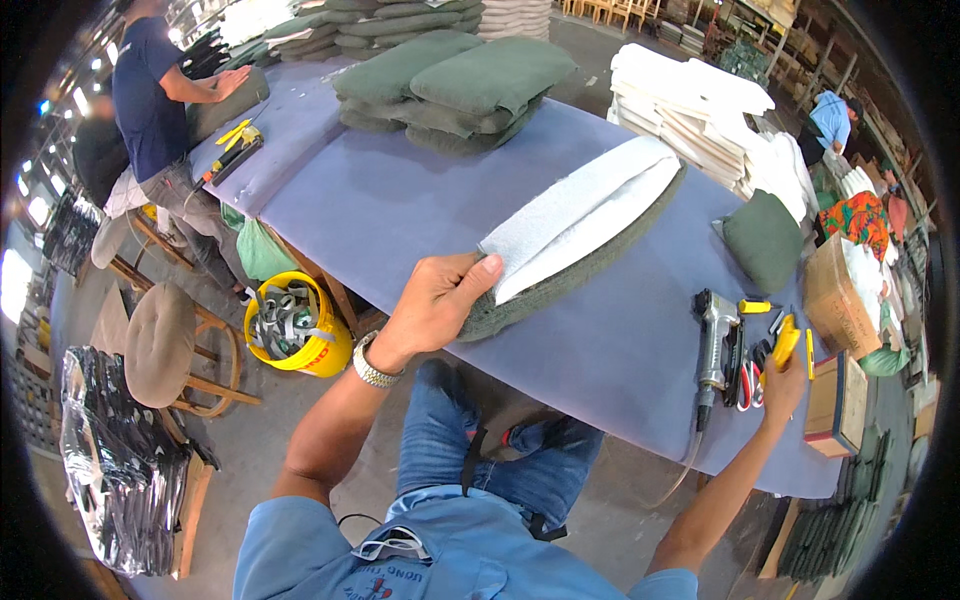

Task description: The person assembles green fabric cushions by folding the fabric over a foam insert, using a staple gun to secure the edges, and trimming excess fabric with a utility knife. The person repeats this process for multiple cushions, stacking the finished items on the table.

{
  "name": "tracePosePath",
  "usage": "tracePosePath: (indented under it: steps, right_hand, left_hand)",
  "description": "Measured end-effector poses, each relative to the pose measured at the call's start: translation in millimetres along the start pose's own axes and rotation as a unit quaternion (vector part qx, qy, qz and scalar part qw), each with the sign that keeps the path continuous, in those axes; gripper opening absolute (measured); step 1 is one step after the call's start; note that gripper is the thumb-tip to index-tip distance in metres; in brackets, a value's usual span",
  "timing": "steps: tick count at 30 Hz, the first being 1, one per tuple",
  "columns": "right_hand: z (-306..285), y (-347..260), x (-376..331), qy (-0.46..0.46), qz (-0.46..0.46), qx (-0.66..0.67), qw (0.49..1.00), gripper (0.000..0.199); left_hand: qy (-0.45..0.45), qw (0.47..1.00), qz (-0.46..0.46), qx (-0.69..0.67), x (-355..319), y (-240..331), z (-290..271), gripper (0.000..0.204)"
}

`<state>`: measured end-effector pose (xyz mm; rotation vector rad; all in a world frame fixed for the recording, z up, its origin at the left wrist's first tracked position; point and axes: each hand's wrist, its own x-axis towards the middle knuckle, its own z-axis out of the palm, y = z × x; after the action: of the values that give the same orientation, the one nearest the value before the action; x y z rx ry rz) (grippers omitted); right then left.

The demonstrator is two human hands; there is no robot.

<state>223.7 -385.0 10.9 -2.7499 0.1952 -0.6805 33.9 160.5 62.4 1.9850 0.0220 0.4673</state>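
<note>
Head view shows us first a round yellow plastic bucket [300, 330] on the floor beside the counter [400, 210], filled with curled grey strap offcuts. An open brown cardboard box [832, 300] sits at the counter's far right edge; we cannot make out what it holds.

We see our left hand [440, 300] closed on the near end of a long cushion cover of dark green fabric [580, 235], thumb on top, fingers under the edge. White fleecy padding fills its open mouth, soft and matted against the coarser green weave. This cover lies slantwise across the middle of the lilac cloth-covered counter, its far end pointing toward a stack of white foam slabs [690, 110].

Our right hand [785, 375] is curled around a small yellow-handled tool [786, 342] near the counter's right edge, just beside a grey metal air stapler [716, 345] with its hose trailing off the edge. Plump olive-green finished cushions [460, 85] are piled further back.
</note>
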Motion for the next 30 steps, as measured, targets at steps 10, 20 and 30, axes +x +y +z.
tracePosePath:
  steps: [10,20,30]
  right_hand:
    - [-33.1,-249.7,-129.2,-0.137,-0.017,0.846,0.515,0.016]
    - [-13.9,-325.7,-191.8,-0.243,0.052,0.872,0.421,0.018]
    - [-10.9,-335.4,-202.9,-0.251,0.095,0.858,0.437,0.018]
  left_hand:
    - [0.008,0.999,0.028,-0.04,-16.1,2.9,21.4,0.053]
    - [0.01,0.998,0.04,-0.044,-19.0,-0.2,22.3,0.051]
    - [0.014,0.998,0.05,-0.031,-24.9,3.2,27.1,0.051]
